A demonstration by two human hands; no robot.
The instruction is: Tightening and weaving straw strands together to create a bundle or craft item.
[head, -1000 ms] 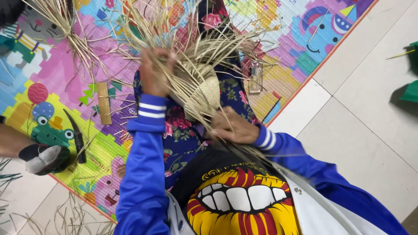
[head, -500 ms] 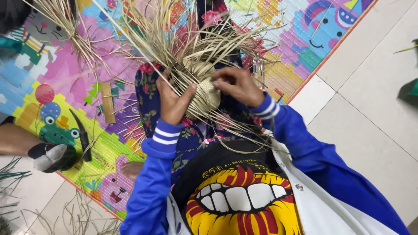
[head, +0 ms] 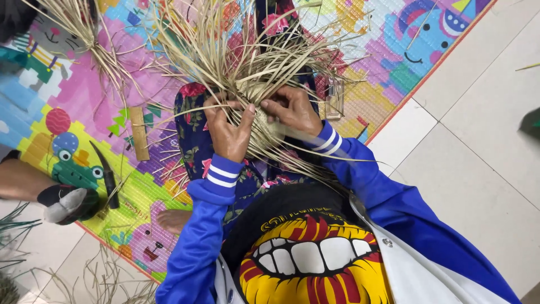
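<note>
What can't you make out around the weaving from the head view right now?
- Woven straw piece: mostly covered by the left hand, right hand and loose straw strands.
- Clear small bottle: partly behind strands.
- Second straw bundle: cut off by the top edge.

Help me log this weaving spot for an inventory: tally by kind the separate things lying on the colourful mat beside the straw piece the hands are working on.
Wooden ruler: 1
Dark curved knife: 1
Clear small bottle: 1
Loose straw bundle: 1
Total: 4
Both the left hand and right hand grip the woven straw piece on the lap.
</note>
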